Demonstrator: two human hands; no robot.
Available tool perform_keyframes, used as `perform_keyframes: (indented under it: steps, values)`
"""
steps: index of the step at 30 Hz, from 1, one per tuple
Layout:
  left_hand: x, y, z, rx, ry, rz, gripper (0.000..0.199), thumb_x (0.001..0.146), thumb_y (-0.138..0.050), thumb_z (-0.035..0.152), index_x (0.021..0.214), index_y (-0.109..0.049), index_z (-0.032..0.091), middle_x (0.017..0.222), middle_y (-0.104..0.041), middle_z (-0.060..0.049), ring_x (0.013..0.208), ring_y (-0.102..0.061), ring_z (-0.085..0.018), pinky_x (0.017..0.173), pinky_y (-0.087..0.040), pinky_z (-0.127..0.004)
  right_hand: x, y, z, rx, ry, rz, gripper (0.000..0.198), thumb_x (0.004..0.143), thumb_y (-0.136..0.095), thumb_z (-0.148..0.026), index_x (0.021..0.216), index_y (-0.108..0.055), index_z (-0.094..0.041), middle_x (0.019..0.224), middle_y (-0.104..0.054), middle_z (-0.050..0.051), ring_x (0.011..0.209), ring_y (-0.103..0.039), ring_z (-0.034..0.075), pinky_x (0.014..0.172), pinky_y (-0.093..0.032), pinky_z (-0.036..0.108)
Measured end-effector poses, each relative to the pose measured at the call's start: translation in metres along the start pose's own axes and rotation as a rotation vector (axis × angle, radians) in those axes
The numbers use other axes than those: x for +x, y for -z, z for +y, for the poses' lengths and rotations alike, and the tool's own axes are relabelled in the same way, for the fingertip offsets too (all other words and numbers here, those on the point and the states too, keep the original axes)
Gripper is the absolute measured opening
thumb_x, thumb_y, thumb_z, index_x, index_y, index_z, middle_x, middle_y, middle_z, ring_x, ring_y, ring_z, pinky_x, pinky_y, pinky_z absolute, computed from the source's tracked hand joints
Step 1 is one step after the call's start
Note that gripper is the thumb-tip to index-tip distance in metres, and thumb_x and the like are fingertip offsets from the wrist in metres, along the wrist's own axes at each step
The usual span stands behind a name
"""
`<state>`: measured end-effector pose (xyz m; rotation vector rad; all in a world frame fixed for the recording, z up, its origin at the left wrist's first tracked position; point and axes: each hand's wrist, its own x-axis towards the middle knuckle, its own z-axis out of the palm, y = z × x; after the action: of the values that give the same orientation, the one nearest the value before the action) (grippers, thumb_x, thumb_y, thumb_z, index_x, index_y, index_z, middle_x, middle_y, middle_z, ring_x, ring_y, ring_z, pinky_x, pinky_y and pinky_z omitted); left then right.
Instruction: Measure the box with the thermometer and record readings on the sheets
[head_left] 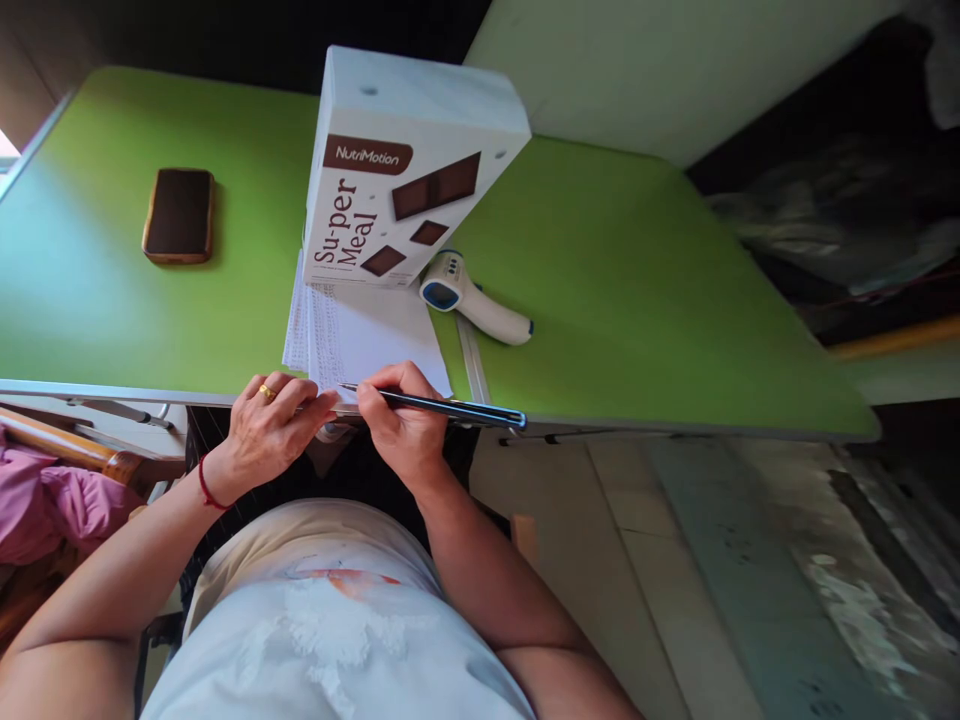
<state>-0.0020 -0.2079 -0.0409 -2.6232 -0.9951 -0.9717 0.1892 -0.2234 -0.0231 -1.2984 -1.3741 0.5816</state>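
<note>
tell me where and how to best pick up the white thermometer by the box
Likely best by the middle of its handle, coming from the right. The white thermometer lies with its wider display head close to the box, while the slim, rounded handle slants away from it, toward the person's right.

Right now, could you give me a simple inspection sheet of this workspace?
Surface: green tabletop, lit brighter at the left.
Job's things: slim pen, its tip over white papers with columns of small marks.
Clutter: NutriMotion Su-per Meal box standing at the papers' far end; infrared thermometer beside it; phone, dark screen up.
Hands: right hand grips the pen; left hand at the papers' near edge.
Cables: nothing seen on the tabletop.
Surroundings: pink cloth, left; tiled floor; blurred far right.
</note>
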Motion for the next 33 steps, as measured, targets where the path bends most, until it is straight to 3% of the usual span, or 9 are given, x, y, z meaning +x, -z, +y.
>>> perform_keyframes:
  steps: [9, 13, 33]
  values:
    - [0.0073, 0.0003, -0.0005, 0.083, -0.117, 0.159, 0.005, 0.108, -0.063, 0.021, 0.110, -0.068, 0.021, 0.087, -0.069, -0.002, 0.080, -0.059, -0.019, 0.067, -0.042, -0.033, 0.0026, -0.0008, 0.0079, -0.072, 0.191, -0.015, 0.018, 0.088, -0.061, -0.030, 0.072, -0.055, -0.027, 0.060, -0.061, -0.007, 0.052, -0.053, 0.013, 0.056, -0.047, 0.026]
    - [0.0079, -0.0008, -0.0004, 0.065, -0.120, 0.174, 0.003, 0.108, -0.063, 0.020, 0.109, -0.066, 0.020, 0.088, -0.070, -0.003, 0.079, -0.057, -0.019, 0.067, -0.041, -0.034, 0.0037, -0.0003, 0.0088, -0.101, 0.282, -0.012, 0.019, 0.090, -0.062, -0.024, 0.073, -0.055, -0.026, 0.060, -0.061, -0.007, 0.051, -0.054, 0.012, 0.054, -0.046, 0.024]
    - [0.0100, 0.0017, 0.0006, 0.070, -0.130, 0.164, 0.004, 0.107, -0.064, 0.019, 0.110, -0.065, 0.018, 0.088, -0.069, -0.004, 0.079, -0.055, -0.021, 0.065, -0.040, -0.035, 0.0044, 0.0004, 0.0091, -0.131, 0.278, 0.000, 0.018, 0.090, -0.060, -0.024, 0.073, -0.054, -0.026, 0.060, -0.060, -0.007, 0.052, -0.053, 0.012, 0.054, -0.046, 0.025]
